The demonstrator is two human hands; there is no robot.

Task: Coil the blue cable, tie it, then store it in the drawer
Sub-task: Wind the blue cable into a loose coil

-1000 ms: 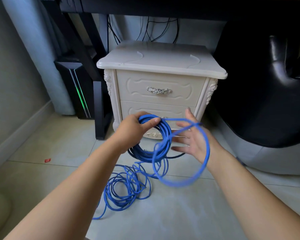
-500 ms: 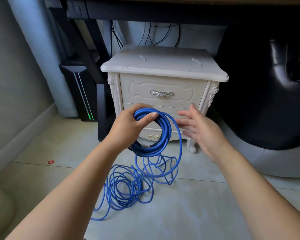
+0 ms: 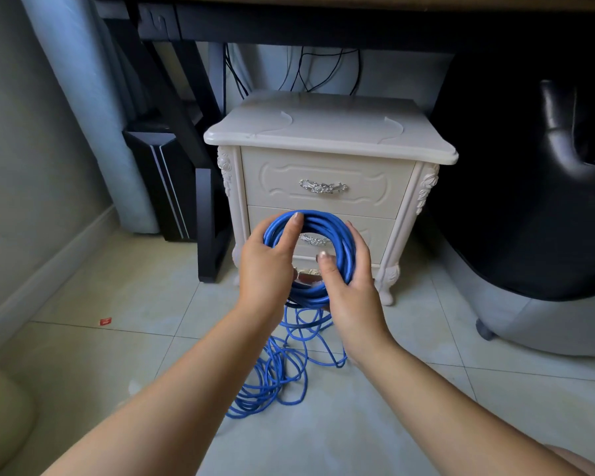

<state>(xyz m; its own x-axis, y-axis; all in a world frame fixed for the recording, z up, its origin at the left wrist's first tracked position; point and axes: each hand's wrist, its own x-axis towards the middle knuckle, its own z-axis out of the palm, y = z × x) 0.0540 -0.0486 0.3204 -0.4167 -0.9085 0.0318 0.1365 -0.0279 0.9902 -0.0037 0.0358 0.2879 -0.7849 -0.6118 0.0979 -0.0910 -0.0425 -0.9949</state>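
While the coil is held: blue cable (image 3: 324, 224) ring between both hands, slack on the floor (image 3: 426, 424) below.
Hands: left hand (image 3: 267, 269) grips its left side; right hand (image 3: 352, 292) clasps its right.
Technique: keep loops equal, untwisted.
Drawer (image 3: 368, 192): closed, beyond hands.

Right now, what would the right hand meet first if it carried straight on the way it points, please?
The right hand grips the coiled blue cable. Pointing forward and up, it would probably meet the lower drawer of the cabinet next, though the gap between them is hard to judge.
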